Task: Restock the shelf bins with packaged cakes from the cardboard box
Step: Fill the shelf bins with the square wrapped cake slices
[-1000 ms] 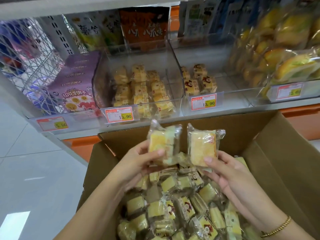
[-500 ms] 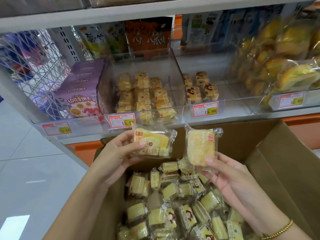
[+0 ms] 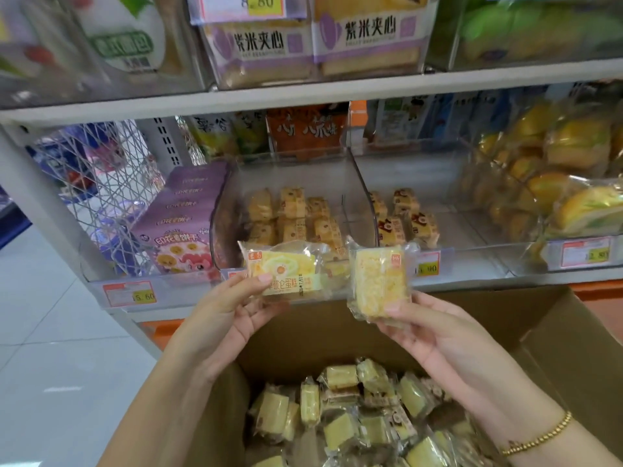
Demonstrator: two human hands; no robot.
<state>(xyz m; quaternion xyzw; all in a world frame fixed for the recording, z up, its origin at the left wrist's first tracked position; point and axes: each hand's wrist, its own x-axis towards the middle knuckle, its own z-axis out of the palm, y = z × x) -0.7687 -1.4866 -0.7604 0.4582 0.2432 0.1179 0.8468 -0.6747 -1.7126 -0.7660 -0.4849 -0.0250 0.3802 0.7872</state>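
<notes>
Both hands are raised above the open cardboard box (image 3: pixel 556 335), and each holds one wrapped cake. Left hand (image 3: pixel 222 308) pinches a cake packet (image 3: pixel 286 271) between thumb and fingers at its lower left corner. That packet lies with its long axis crosswise and its printed face towards the onlooker. Right hand (image 3: pixel 435 332) grips a second packet (image 3: pixel 379 281) from below. This one stands upright, showing a plain crumbly side. The two packets are just beside each other, and I cannot tell whether they touch.

Position of the target: two clear shelf bins lie ahead of and slightly above the hands, past the far wall of the box. The left-hand bin (image 3: pixel 320 173) sits directly beyond the left hand and holds several rows of yellow cakes. The right-hand bin (image 3: pixel 455 227) sits beyond the right hand. It holds only a few cakes, at its left side. A clear divider (image 3: pixel 362 193) separates the two.

Assessment: each hand is nearer its own bin, so a short reach forward and up over each bin's front lip appears sufficient. Which packet belongs in which bin cannot be confirmed, as the right packet's label is hidden.

Stock remaining: many loose cakes (image 3: pixel 354 416) lie heaped in the box below the hands. Restocking appears far from finished.
</notes>
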